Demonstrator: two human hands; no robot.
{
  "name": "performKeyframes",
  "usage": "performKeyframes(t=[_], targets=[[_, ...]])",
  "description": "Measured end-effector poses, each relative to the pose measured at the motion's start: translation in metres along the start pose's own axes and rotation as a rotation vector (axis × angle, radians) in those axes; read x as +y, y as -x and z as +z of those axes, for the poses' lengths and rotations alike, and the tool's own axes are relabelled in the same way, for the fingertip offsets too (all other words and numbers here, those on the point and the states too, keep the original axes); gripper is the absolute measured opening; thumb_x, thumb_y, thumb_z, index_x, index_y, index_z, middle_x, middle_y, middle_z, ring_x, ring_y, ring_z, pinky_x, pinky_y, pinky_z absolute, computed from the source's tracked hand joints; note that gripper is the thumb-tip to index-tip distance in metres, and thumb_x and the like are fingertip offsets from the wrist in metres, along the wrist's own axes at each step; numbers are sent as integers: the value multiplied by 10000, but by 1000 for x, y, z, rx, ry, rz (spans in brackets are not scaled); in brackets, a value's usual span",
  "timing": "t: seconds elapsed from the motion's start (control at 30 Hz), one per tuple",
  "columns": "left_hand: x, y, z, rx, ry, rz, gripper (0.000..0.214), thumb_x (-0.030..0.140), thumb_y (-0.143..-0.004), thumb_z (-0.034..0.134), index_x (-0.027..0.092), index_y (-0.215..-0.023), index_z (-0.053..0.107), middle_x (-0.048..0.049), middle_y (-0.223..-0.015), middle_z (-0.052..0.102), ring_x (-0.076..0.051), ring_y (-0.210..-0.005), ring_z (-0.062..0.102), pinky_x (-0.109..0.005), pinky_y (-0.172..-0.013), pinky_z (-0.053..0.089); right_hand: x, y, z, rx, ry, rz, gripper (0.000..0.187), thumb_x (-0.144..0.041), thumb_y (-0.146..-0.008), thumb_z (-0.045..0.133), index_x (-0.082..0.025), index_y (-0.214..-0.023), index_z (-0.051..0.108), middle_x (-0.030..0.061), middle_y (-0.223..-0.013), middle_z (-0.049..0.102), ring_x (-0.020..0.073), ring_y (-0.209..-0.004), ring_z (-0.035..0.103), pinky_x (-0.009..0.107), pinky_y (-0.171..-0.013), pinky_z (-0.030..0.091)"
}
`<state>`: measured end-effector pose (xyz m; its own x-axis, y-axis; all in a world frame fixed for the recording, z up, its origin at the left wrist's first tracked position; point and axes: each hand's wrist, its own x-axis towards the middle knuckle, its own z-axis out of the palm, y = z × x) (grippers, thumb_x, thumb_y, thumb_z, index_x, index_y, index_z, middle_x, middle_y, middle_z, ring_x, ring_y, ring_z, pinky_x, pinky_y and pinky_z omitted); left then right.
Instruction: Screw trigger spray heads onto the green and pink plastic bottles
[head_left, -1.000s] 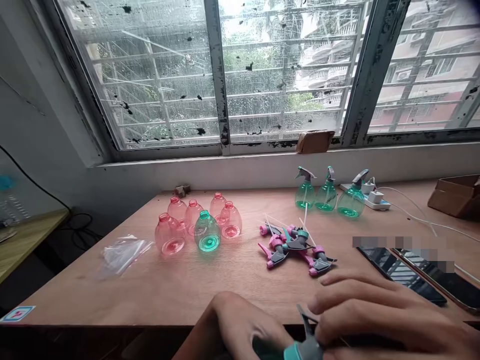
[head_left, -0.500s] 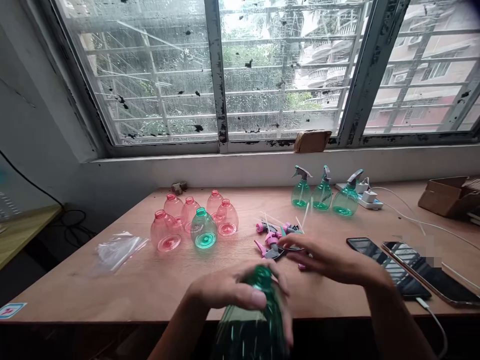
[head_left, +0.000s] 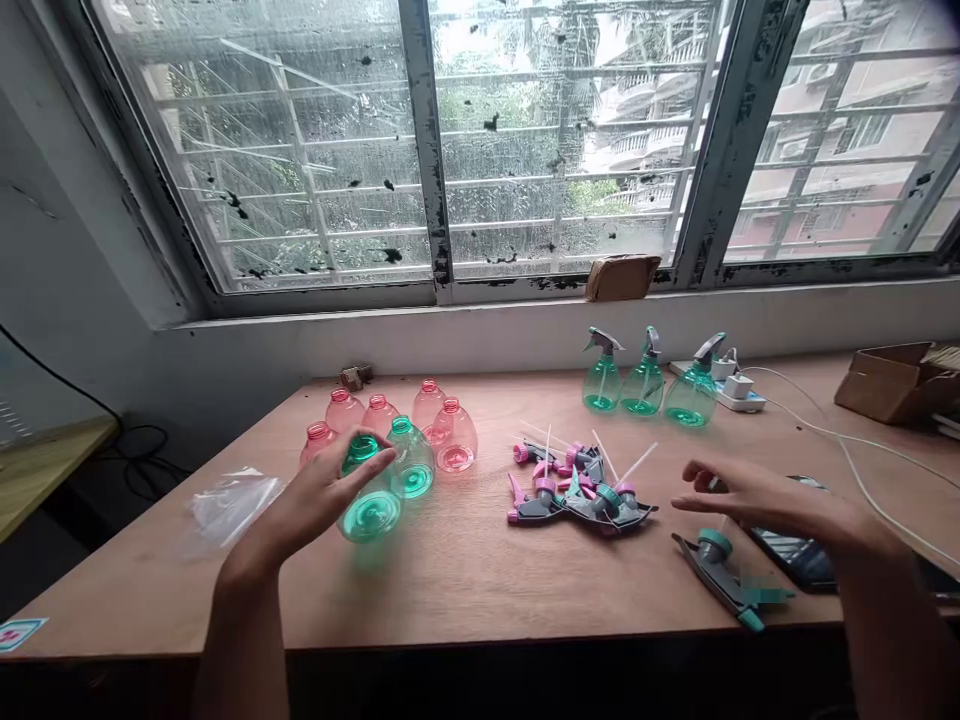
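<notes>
My left hand (head_left: pixel 319 492) is wrapped over the neck of a clear green bottle (head_left: pixel 373 515), which stands upright on the table. Beside it is a second green bottle (head_left: pixel 414 465), also without a spray head. My right hand (head_left: pixel 739 490) is raised above the phones, fingers loosely bent and apart, nothing visible in them. Just below it lies a grey spray head with a teal collar (head_left: pixel 716 570). Between my hands is a pile of grey, pink and teal spray heads (head_left: pixel 592 495) with thin white tubes sticking up.
Several pink bottles (head_left: pixel 456 440) stand behind the green ones. A plastic bag (head_left: pixel 234 505) lies at left. Three green bottles with spray heads (head_left: pixel 643 385) stand at the back, beside a power strip (head_left: pixel 739 398) with white cables. A cardboard box (head_left: pixel 892 390) sits at right.
My left hand has moved left with a green bottle, from the table's front edge to beside the other green bottle. My right hand has moved right, away from the pile. A separate spray head now lies below it.
</notes>
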<state>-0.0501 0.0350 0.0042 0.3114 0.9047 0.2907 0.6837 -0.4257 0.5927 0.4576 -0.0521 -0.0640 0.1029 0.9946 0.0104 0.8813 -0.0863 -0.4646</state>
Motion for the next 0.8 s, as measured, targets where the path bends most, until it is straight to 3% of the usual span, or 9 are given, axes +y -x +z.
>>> performKeyframes(t=[0.07, 0.23, 0.3, 0.43, 0.53, 0.67, 0.73, 0.8], targets=[[-13, -3, -2, -12, -14, -10, 471, 687, -917, 636, 249, -1058, 736, -52, -1028, 805, -343, -996, 739, -344, -801, 571, 6, 12, 3, -82, -54, -21, 434, -621, -784, 718, -226, -963, 731, 143, -971, 816, 373, -917, 754, 429, -772, 598], [-35, -13, -3, 21, 5, -23, 516, 712, -890, 649, 235, -1060, 746, -75, -1093, 805, -349, -1064, 729, -363, -871, 578, 19, 43, 26, -231, 64, 136, 302, -525, -737, 778, -251, -781, 659, 99, -734, 768, 366, -681, 714, 400, -551, 454], [-39, -18, 1, 47, 24, -22, 540, 725, -876, 657, 230, -1079, 729, -84, -1121, 800, -349, -1094, 726, -376, -895, 580, 15, 50, 36, -197, 104, 60, 259, -491, -788, 745, -250, -781, 650, 86, -755, 760, 353, -713, 706, 400, -602, 459], [-43, -28, 13, 125, 49, -6, 656, 789, -826, 652, 205, -1121, 691, -121, -1213, 773, -355, -1138, 719, -421, -956, 575, -15, 44, 50, -143, 77, -81, 255, -462, -905, 639, -248, -1024, 714, 81, -868, 764, 335, -783, 710, 399, -687, 493], [-43, -32, 20, 177, 56, 19, 714, 804, -813, 653, 189, -1174, 673, -146, -1282, 739, -377, -1199, 692, -476, -1030, 543, -37, 28, 50, -125, 54, -193, 231, -438, -934, 624, -225, -965, 710, 81, -848, 761, 322, -793, 706, 390, -693, 511], [-40, -29, 18, 257, 88, 88, 739, 785, -858, 634, 203, -1314, 607, -165, -1471, 617, -402, -1412, 544, -551, -1176, 429, -38, -14, 20, -175, -69, -262, 265, -508, -957, 656, -269, -994, 766, 23, -904, 802, 252, -805, 744, 314, -682, 565], [-36, -25, 15, 327, 118, 147, 760, 775, -888, 611, 208, -1389, 543, -170, -1544, 545, -386, -1495, 451, -556, -1244, 346, -26, -47, -10, -54, -70, -186, 373, -544, -1002, 578, -233, -951, 778, 52, -825, 789, 267, -753, 744, 323, -601, 566], [-28, -19, 11, 402, 151, 211, 749, 748, -919, 599, 213, -1433, 491, -164, -1578, 503, -355, -1532, 401, -529, -1287, 288, -9, -84, -41, 187, -39, -84, 352, -472, -1053, 526, -215, -1061, 767, 116, -1014, 793, 313, -914, 728, 403, -738, 589]])
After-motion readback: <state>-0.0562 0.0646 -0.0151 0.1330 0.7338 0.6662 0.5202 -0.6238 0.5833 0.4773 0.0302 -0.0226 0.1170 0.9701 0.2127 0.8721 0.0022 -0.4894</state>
